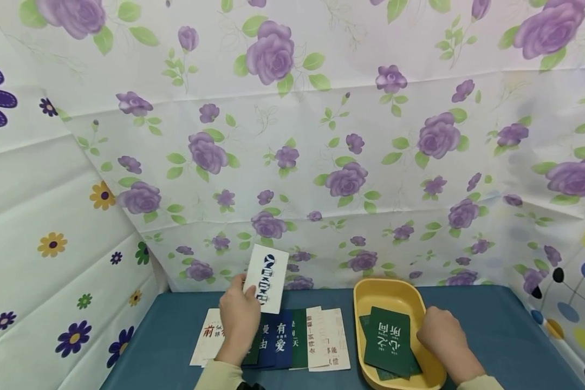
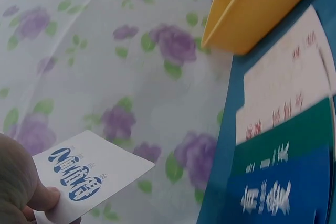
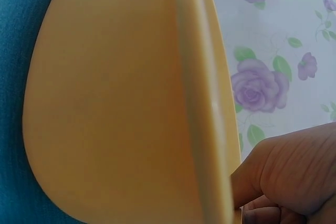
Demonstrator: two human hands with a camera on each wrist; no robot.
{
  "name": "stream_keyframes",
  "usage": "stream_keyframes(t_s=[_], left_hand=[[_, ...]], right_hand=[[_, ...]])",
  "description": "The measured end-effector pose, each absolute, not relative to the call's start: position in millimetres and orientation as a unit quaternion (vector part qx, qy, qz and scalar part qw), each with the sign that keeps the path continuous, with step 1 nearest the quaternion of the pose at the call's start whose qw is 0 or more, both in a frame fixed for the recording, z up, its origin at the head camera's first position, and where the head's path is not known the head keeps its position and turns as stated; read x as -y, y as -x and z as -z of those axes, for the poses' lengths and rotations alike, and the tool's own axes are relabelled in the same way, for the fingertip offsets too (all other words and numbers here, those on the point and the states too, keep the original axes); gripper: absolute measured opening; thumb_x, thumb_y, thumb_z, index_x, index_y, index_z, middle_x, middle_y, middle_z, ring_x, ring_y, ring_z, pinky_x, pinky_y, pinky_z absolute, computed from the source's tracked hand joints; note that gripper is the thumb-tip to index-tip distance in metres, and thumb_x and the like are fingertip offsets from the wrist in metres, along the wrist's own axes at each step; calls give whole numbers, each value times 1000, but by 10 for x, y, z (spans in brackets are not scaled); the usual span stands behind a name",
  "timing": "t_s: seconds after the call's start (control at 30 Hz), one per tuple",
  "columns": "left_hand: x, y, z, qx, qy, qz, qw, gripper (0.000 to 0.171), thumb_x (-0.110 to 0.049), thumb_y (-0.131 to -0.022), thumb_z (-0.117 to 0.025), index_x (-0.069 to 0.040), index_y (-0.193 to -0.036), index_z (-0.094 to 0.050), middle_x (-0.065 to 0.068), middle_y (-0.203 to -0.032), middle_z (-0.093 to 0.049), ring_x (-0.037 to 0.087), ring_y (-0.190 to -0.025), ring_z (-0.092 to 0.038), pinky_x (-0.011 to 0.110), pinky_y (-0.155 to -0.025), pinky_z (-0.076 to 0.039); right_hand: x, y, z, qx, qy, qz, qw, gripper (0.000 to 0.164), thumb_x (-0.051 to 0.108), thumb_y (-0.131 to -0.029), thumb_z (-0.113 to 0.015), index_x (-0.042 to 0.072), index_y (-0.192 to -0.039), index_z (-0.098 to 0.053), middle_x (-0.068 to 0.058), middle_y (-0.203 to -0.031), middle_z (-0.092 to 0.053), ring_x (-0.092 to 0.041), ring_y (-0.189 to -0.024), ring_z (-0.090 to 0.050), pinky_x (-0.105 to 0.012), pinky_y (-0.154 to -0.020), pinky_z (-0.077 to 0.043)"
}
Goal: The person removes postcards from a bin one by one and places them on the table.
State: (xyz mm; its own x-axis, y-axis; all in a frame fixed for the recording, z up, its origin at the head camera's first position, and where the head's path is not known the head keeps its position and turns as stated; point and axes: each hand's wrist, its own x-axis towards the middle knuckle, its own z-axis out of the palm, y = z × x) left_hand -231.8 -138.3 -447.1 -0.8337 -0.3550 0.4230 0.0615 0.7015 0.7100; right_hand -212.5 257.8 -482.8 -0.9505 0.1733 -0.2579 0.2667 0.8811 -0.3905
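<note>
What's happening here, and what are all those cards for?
A person's left hand is holding up a white card with dark blue writing. The right hand grips the edge of a yellow tray, where green cards lie overlapping. More overlapping cards lie in a row on the blue table. What they're for, the pictures don't show.
</note>
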Motion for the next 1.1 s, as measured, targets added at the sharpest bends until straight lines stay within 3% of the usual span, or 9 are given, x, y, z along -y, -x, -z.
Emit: stream_keyframes(t_s=[0.47,0.67,1.1], left_hand=[[2094,2234,4532,894,-158,322,267,31,-8,-89,-58,-3,-120,-57,26,-94,-67,34,-69,-64,42,-50,-44],[2268,2221,4548,898,-172,301,273,32,-6,-87,-60,1,-118,-57,28,-95,-66,38,-72,-64,49,-55,-46],[2643,2230,4616,899,-225,285,245,35,-3,-88,-57,6,-122,-54,30,-101,-63,39,-78,-64,47,-55,-47]], right_hand=[[-2578,2129,4859,-963,-117,215,112,7,1,-80,-55,-2,-79,-60,-10,-61,-55,-20,-52,-56,-31,-45,-41],[-2585,2121,4859,-963,-119,215,113,7,1,-79,-56,-3,-80,-61,-9,-61,-56,-19,-52,-56,-31,-45,-41],[-2581,2180,4838,-965,-110,217,101,8,1,-80,-55,-4,-81,-61,-9,-60,-55,-19,-51,-56,-31,-44,-42]])
